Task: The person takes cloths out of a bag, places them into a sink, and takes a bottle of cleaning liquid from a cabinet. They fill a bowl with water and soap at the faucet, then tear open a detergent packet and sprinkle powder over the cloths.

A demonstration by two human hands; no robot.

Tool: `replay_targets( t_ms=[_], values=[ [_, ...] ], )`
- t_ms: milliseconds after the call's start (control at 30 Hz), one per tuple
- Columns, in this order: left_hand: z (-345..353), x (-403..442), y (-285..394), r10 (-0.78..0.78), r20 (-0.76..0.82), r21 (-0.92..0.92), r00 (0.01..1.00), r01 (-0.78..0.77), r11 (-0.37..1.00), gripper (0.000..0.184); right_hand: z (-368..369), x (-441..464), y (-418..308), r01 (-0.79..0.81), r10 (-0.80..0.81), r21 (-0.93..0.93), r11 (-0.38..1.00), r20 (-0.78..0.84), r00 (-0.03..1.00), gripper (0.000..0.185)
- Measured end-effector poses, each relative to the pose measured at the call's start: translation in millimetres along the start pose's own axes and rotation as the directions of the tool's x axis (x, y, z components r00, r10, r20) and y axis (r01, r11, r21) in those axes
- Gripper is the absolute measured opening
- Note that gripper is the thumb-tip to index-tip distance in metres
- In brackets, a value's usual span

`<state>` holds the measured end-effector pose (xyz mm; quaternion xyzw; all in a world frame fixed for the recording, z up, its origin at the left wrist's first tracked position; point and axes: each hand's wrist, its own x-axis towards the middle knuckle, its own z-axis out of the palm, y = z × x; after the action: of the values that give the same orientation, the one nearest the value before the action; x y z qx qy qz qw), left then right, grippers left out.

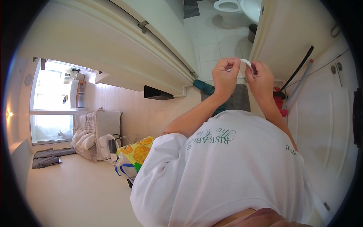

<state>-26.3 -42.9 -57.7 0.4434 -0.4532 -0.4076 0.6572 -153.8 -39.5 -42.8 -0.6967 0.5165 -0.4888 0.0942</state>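
Both my hands are raised in front of my chest and hold a thin white strip [246, 62] between them. It looks soft and bent, but its exact kind is too small to make out. The thumb and fingers of my left hand [226, 75] pinch one end of it. At the other end, my right hand [261, 77] has its fingers curled in a pinch. Part of the strip is hidden behind my left fingers. Below the hands, a dark grey mat [241, 97] lies on the floor, with a dark green object [203, 87] beside it.
Ahead is a doorway to a tiled bathroom with a toilet [228, 6], a sink [251, 9] and a dark bin [252, 33]. On the right, a black pole [298, 68] and a red object [279, 102] stand by white cabinet doors [321, 125]. A yellow patterned bag [138, 151] is at left.
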Motion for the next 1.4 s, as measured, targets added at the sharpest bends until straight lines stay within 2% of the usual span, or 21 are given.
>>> replay_targets(
  t_ms=[67, 167, 200, 267, 367, 467, 567, 667, 767, 867, 967, 1067, 1167, 1267, 1333, 1367, 1400],
  values=[
    [-0.2, -1.3, -0.6, 0.01, -0.011, 0.089, 1.0, -0.009, 0.996, 0.012, 4.6, -1.9, 6.6, 0.003, -0.003, -0.016, 1.0, 0.021, 1.0, 0.015],
    [-1.3, -0.3, -6.1, 0.005, -0.017, 0.113, 1.0, -0.003, 0.994, 0.013, 10.3, -4.6, 7.4, -0.186, 0.176, 0.17, 0.968, 0.074, 0.982, 0.014],
    [-2.9, 1.4, -7.0, 0.001, -0.021, 0.117, 1.0, 0.002, 0.993, 0.013, 10.7, -1.9, 10.2, -0.337, 0.291, 0.328, 0.882, 0.182, 0.939, 0.014],
    [-5.4, 2.9, -9.0, -0.013, -0.026, 0.125, 1.0, 0.016, 0.992, 0.014, 7.8, 6.4, 24.5, -0.616, 0.432, 0.542, 0.572, 0.439, 0.788, 0.013],
    [-8.8, 1.3, -10.5, -0.156, -0.057, 0.081, 0.986, 0.16, 0.984, 0.014, -4.3, 20.0, 46.2, -0.792, 0.364, 0.583, 0.184, 0.708, 0.605, 0.017],
    [-7.9, 0.9, -7.4, -0.345, -0.05, -0.138, 0.937, 0.336, 0.932, 0.016, 1.3, 16.3, 46.3, -0.799, 0.351, 0.597, 0.075, 0.734, 0.581, 0.023],
    [-9.6, 0.7, -13.9, -0.239, -0.098, 0.077, 0.966, 0.247, 0.966, 0.017, 5.7, 9.8, 26.8, -0.738, 0.513, 0.547, 0.395, 0.535, 0.671, 0.025],
    [-2.2, -6.4, -5.8, -0.206, -0.06, 0.012, 0.977, 0.207, 0.978, 0.015, 3.9, 8.3, 10.1, -0.797, 0.554, 0.501, 0.336, 0.579, 0.598, 0.025],
    [-1.1, -10.8, -13.1, -0.149, -0.027, -0.064, 0.988, 0.147, 0.987, 0.012, 9.5, 6.5, 29.5, -0.811, 0.452, 0.584, 0.04, 0.713, 0.536, 0.023],
    [-2.6, -12.8, -8.2, -0.209, -0.011, -0.122, 0.978, 0.206, 0.971, 0.013, 1.5, 12.1, 19.3, -0.823, 0.406, 0.543, -0.168, 0.799, 0.444, 0.02],
    [-7.0, -12.5, 5.2, -0.361, 0.069, -0.266, 0.93, 0.366, 0.892, 0.02, 0.8, 11.0, 22.4, -0.834, 0.425, 0.528, -0.16, 0.8, 0.424, 0.017],
    [-18.1, -2.3, 18.9, -0.601, 0.208, -0.34, 0.771, 0.634, 0.695, 0.028, 2.3, 9.5, 37.4, -0.848, 0.362, 0.525, 0.075, 0.778, 0.514, 0.017],
    [-21.4, 0.5, 21.6, -0.635, 0.4, 0.003, 0.661, 0.691, 0.722, 0.034, 2.3, 13.6, 38.7, -0.84, 0.342, 0.505, 0.199, 0.767, 0.542, 0.018],
    [-24.3, 2.1, 14.8, -0.648, 0.283, 0.017, 0.708, 0.671, 0.741, 0.034, 4.0, 14.6, 27.4, -0.759, 0.466, 0.554, 0.343, 0.601, 0.65, 0.021],
    [-21.6, -0.8, 17.6, -0.596, 0.201, -0.043, 0.777, 0.615, 0.787, 0.032, 0.0, 8.7, 18.7, -0.424, 0.338, 0.419, 0.803, 0.266, 0.903, 0.023],
    [-19.6, -0.9, 18.2, -0.566, 0.158, -0.072, 0.809, 0.581, 0.811, 0.032, -2.6, 6.8, 14.5, -0.212, 0.187, 0.263, 0.941, 0.116, 0.975, 0.024],
    [-19.3, -1.0, 16.6, -0.568, 0.14, -0.104, 0.811, 0.583, 0.806, 0.03, -4.9, 4.5, 9.0, -0.125, 0.096, 0.227, 0.966, 0.131, 0.987, 0.025]
  ],
)
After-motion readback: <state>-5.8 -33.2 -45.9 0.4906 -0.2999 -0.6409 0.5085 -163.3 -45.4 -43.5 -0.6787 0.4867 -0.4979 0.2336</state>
